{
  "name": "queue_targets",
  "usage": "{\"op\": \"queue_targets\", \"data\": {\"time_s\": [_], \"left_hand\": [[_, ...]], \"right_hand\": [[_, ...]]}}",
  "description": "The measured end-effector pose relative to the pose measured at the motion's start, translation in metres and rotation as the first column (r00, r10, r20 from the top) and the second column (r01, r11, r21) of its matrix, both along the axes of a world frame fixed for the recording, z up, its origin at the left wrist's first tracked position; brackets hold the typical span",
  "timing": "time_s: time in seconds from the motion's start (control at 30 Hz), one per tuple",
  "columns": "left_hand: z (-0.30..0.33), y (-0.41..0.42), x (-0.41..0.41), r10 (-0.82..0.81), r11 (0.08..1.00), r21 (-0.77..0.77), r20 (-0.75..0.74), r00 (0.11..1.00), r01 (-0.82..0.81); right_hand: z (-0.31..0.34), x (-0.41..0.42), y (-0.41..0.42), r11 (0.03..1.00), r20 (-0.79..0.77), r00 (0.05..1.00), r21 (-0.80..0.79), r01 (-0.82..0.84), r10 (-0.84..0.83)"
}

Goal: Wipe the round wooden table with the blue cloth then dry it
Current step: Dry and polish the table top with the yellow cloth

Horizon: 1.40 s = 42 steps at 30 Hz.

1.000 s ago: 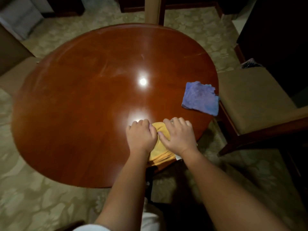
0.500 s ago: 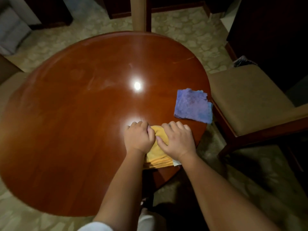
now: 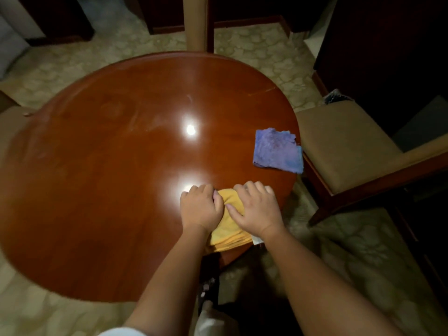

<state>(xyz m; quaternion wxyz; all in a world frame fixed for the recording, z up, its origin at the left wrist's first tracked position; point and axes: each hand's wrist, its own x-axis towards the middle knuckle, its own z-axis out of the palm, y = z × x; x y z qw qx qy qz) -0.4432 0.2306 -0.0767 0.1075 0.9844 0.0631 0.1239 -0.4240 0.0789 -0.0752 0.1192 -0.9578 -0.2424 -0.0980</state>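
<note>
The round wooden table (image 3: 109, 185) fills the middle of the view, glossy with two light glares. A folded blue cloth (image 3: 277, 151) lies at its right edge, untouched. Near the front edge lies a folded yellow cloth (image 3: 230, 229). My left hand (image 3: 200, 207) grips the yellow cloth's left part with curled fingers. My right hand (image 3: 255, 208) lies on its right part, fingers bent over the cloth's far edge and thumb pressed on top. The hands hide most of the cloth.
A cushioned wooden chair (image 3: 339, 146) stands close to the table's right side. Another chair back (image 3: 196, 23) rises behind the far edge, and a seat (image 3: 9, 122) shows at the left. Patterned carpet (image 3: 278, 64) surrounds the table.
Both hands stay on the yellow cloth at the front edge. The view has shifted, so the table sits lower and more to the left. The blue cloth has not moved.
</note>
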Motion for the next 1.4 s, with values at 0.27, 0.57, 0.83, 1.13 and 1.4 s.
{"op": "queue_targets", "data": {"time_s": [0.27, 0.57, 0.83, 1.13, 1.4], "left_hand": [[-0.006, 0.052, -0.097, 0.106, 0.994, -0.003, -0.051, 0.993, -0.107], [-0.002, 0.074, -0.093, 0.159, 0.987, 0.006, -0.005, 0.987, -0.159], [-0.005, 0.117, -0.029, 0.168, 0.981, 0.075, 0.124, 0.978, -0.178], [0.001, 0.123, -0.018, 0.245, 0.967, 0.071, 0.024, 0.969, -0.246], [0.000, 0.089, -0.115, 0.412, 0.911, 0.001, 0.004, 0.911, -0.412]], "right_hand": [[0.007, -0.078, 0.050, 0.991, -0.051, 0.990, -0.010, -0.134, 0.133], [0.001, -0.065, 0.080, 0.982, 0.047, 0.981, -0.018, -0.188, 0.189], [-0.003, -0.008, 0.129, 0.993, 0.104, 0.988, 0.029, -0.114, 0.111], [-0.003, 0.011, 0.136, 0.982, 0.053, 0.981, 0.014, -0.186, 0.185], [0.006, -0.067, 0.117, 0.953, -0.025, 0.953, -0.013, -0.302, 0.302]]}}
